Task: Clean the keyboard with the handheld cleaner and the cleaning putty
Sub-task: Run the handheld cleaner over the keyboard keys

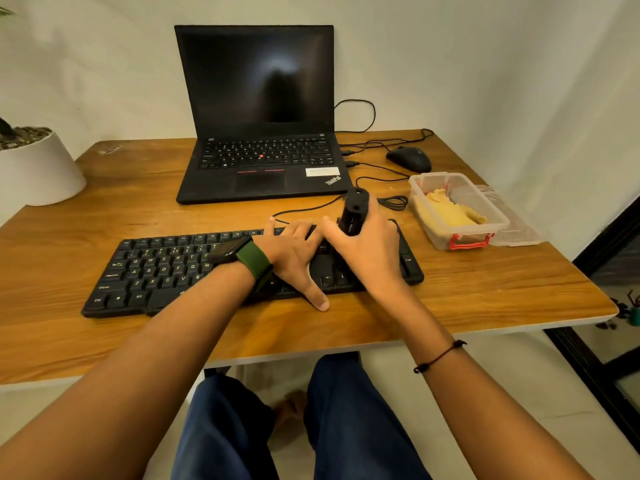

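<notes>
Head view: the desk (145, 209) carries a laptop (258, 133) at the back and the keyboard (156, 268) in front of it. The left hand (294, 258) lies flat with spread fingers on the keyboard's right half, steadying it. The right hand (370, 251) is wrapped round the black cleaner (354, 211), held upright with its lower end down at the right-hand keys. This looks like the cleaner pass; next it should work along the rows. The open clear box (457, 209) to the right holds the yellow putty (450, 211), untouched, its lid (512, 220) just beside it.
</notes>
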